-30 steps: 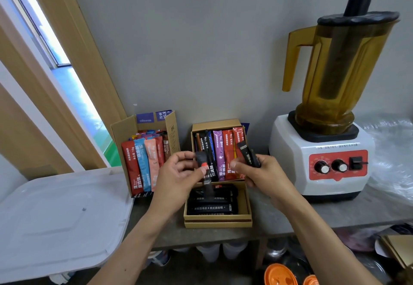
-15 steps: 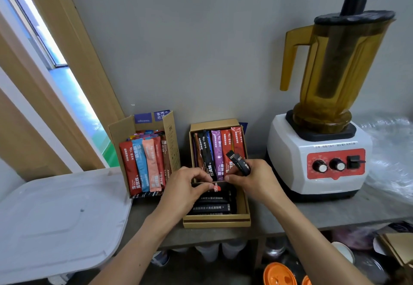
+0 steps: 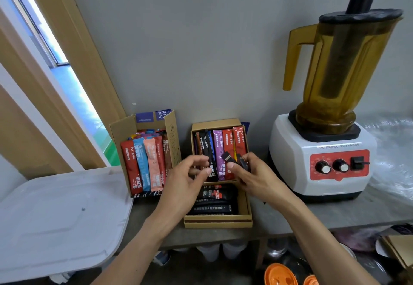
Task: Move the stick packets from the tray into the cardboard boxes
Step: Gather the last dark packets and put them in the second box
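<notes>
The wall (image 3: 201, 50) closes off the back. The tall box (image 3: 173, 137) stands just left of the low box (image 3: 219, 224) and the blender (image 3: 321, 168) near its right, leaving the way open from above and the front. Upright packets (image 3: 228, 148) fill the rear compartment; the front one has room over flat black packets (image 3: 214, 206). My left hand (image 3: 183, 184) and right hand (image 3: 254, 179), gripping dark sticks (image 3: 228, 158), crowd the middle.
</notes>
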A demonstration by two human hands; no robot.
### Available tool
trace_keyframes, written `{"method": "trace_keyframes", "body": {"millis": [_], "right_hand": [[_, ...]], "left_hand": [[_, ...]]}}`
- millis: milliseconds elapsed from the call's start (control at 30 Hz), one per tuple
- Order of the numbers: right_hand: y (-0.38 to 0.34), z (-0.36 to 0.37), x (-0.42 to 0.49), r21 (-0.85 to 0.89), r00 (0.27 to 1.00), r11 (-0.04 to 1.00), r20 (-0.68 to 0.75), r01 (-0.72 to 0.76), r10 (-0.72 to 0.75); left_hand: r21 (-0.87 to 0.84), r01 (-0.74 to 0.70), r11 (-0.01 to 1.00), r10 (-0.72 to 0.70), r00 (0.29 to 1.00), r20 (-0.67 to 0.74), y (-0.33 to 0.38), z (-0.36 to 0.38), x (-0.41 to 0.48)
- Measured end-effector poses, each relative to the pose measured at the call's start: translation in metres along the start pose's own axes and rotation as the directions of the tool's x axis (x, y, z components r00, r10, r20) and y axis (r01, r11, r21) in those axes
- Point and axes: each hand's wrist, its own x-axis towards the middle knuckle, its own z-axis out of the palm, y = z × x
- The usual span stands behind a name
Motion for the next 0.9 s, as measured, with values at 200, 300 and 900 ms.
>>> {"method": "trace_keyframes", "body": {"millis": [200, 300, 900], "right_hand": [[0.000, 0.001, -0.002, -0.070, 0.983, 0.991, 0.148, 0.117, -0.105], [-0.002, -0.002, -0.005, -0.074, 0.983, 0.991, 0.158, 0.108, -0.095], [0.000, 0.018, -0.001, 0.093, 0.986, 0.989, -0.131, 0.113, -0.100]], "left_hand": [[-0.217, 0.089, 0.972, -0.083, 0.996, 0.039, 0.012, 0.000, 0.005], [-0.271, 0.103, 0.957, -0.099, 0.995, 0.029, 0.009, -0.001, 0.004], [-0.379, 0.230, 0.896, -0.144, 0.960, 0.242, 0.009, 0.006, -0.012]]}}
